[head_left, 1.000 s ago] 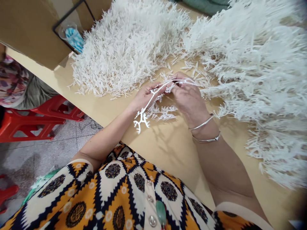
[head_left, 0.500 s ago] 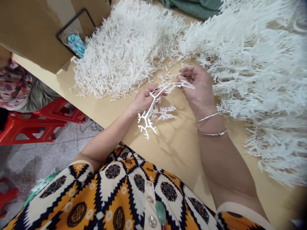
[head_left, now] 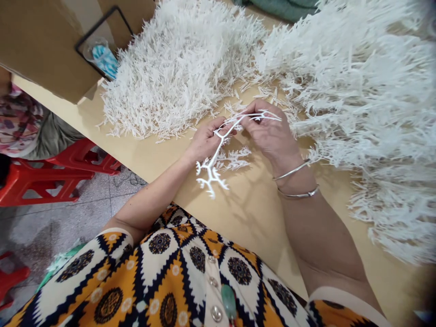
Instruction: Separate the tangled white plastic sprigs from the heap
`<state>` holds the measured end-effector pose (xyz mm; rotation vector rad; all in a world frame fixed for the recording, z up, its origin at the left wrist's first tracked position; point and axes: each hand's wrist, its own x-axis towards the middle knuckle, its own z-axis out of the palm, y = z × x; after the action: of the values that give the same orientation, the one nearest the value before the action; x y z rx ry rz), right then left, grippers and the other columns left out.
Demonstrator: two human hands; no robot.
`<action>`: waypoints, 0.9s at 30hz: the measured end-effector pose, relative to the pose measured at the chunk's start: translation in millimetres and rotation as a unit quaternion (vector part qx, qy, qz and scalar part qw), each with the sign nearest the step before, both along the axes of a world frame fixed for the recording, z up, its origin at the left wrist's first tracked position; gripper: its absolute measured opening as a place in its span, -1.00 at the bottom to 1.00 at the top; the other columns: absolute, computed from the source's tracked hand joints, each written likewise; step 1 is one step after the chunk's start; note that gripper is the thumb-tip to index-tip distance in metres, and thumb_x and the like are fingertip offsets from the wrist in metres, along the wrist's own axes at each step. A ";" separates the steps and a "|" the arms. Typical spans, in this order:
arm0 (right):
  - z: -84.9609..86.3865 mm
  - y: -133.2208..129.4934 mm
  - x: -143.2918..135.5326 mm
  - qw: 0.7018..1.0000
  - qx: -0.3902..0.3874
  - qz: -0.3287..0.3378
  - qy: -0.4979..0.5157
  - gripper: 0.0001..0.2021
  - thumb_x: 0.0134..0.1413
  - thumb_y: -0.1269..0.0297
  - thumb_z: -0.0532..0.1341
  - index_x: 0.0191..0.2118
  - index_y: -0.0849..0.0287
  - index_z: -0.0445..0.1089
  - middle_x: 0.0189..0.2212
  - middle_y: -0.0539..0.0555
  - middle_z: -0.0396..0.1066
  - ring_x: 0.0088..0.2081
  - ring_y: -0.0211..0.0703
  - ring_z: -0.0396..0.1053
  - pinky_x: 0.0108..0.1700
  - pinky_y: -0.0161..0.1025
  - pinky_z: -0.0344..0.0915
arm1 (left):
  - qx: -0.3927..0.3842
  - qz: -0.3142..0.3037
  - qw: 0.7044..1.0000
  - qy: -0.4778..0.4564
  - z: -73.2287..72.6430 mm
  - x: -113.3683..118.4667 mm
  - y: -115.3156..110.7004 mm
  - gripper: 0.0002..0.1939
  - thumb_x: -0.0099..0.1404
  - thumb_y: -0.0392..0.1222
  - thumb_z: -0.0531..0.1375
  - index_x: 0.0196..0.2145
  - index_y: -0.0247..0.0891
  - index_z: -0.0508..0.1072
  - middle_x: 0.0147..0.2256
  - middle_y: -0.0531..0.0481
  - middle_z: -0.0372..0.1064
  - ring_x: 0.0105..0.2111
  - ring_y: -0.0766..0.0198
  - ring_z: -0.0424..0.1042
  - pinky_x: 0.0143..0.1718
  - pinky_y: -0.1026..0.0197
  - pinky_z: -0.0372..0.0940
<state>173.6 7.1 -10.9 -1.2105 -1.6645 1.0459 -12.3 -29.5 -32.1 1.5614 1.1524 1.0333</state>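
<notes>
A thin white branched plastic sprig (head_left: 215, 156) hangs above the table between my hands, its forked end pointing toward me. My left hand (head_left: 207, 138) is closed in a pinch around its middle. Bent inward over the sprig's far part, my right hand (head_left: 267, 129) has its fingertips pinched on a stem near the left fingers; the far forks cross in front of the knuckles. A few loose white sprigs (head_left: 235, 159) lie on the table just beneath my hands.
A heap of short white pieces (head_left: 180, 68) spreads behind my left hand. To the right lies a large pile of white branched sprigs (head_left: 368, 91). A cardboard box (head_left: 61, 45) stands at the back left, near a clear cup (head_left: 102, 56). Red stools (head_left: 44, 181) and another person (head_left: 27, 122) are on the left.
My right hand has moved left and turned inward, its fingers going from spread near the sprig's far end to pinched on it nearer my left hand. The left hand keeps its hold.
</notes>
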 end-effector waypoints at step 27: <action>-17.0 17.1 7.6 0.993 0.066 -0.097 -0.023 -0.85 0.24 0.32 0.30 -0.37 0.03 0.37 -0.44 -0.01 0.38 -0.40 -0.17 0.29 -0.20 -0.09 0.35 | 0.046 0.006 0.999 -0.014 -0.2 2.1 -0.7 -0.47 0.43 0.35 0.17 -0.33 -0.20 0.46 -0.37 0.02 0.40 -0.34 0.30 0.35 -0.24 0.17 0.20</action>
<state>181.2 24.2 -27.9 -1.2889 -1.5874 0.7821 -10.2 -30.2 -32.3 1.6087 1.1094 1.1258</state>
